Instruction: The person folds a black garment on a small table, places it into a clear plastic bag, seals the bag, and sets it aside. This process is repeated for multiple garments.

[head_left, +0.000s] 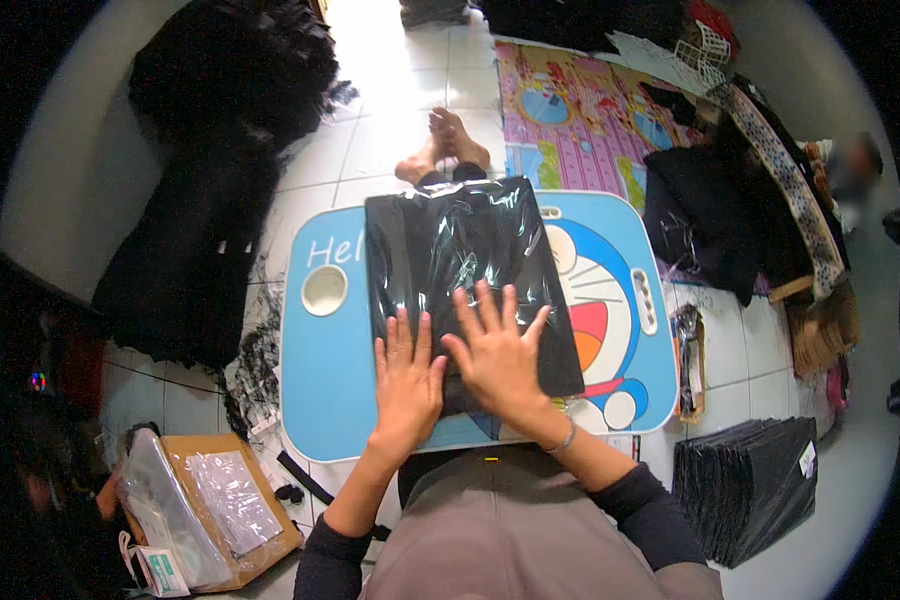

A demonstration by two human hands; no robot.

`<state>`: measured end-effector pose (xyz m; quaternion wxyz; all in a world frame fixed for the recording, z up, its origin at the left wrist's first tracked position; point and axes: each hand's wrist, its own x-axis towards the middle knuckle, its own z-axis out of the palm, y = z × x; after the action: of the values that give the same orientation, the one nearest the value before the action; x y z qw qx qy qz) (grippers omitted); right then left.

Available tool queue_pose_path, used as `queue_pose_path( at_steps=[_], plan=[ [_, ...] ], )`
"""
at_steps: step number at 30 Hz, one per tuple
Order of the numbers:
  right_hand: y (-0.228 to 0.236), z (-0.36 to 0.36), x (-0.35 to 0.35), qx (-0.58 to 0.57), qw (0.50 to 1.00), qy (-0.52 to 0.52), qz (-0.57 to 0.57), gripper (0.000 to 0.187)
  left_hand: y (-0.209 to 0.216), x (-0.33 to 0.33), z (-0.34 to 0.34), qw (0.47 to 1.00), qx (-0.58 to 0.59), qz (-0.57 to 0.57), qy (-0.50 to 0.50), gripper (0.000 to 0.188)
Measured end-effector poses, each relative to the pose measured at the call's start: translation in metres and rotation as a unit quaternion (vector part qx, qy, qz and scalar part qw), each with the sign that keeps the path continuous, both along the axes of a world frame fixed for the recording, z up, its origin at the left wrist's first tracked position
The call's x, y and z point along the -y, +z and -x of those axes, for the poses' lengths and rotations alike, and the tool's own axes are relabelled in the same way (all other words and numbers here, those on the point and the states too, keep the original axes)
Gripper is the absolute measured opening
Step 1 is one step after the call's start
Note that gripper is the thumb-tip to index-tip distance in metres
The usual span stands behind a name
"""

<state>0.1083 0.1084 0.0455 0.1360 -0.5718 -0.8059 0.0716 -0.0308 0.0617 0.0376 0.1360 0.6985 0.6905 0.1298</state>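
Note:
A flat black package in shiny clear plastic (460, 235) lies on a low blue lap table (325, 370) with a cartoon face printed on its right side. My left hand (408, 375) rests flat on the lower left part of the package, fingers stretched toward the far end. Beside it, my right hand (500, 350) presses flat on the lower middle, its fingers spread wide. Neither hand grips anything. Glare on the plastic hides what the package holds beyond its black colour.
A stack of black folded pieces (740, 490) stands at the lower right. At the lower left lie a cardboard piece (255, 490) and clear plastic bags (175, 520). Black cloth heaps (195, 230) fill the left; more black cloth (695, 215) lies right, by a colourful mat (570, 120).

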Motion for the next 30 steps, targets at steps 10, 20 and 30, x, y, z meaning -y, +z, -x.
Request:
queue_pose_path(
  at_steps=[10, 20, 30],
  plan=[
    [-0.031, -0.044, -0.007, 0.013, 0.990, -0.045, -0.130, 0.058, -0.011, -0.016, 0.010, 0.989, 0.047, -0.134, 0.030, 0.054],
    [0.020, -0.110, 0.020, -0.265, 0.951, -0.122, 0.100, 0.064, 0.009, 0.010, 0.048, 0.961, 0.177, -0.078, 0.197, 0.031],
    [0.042, -0.035, 0.030, -0.271, 0.948, 0.157, 0.062, 0.016, 0.021, 0.074, 0.054, 0.872, 0.444, 0.083, 0.189, 0.065]
  ],
)
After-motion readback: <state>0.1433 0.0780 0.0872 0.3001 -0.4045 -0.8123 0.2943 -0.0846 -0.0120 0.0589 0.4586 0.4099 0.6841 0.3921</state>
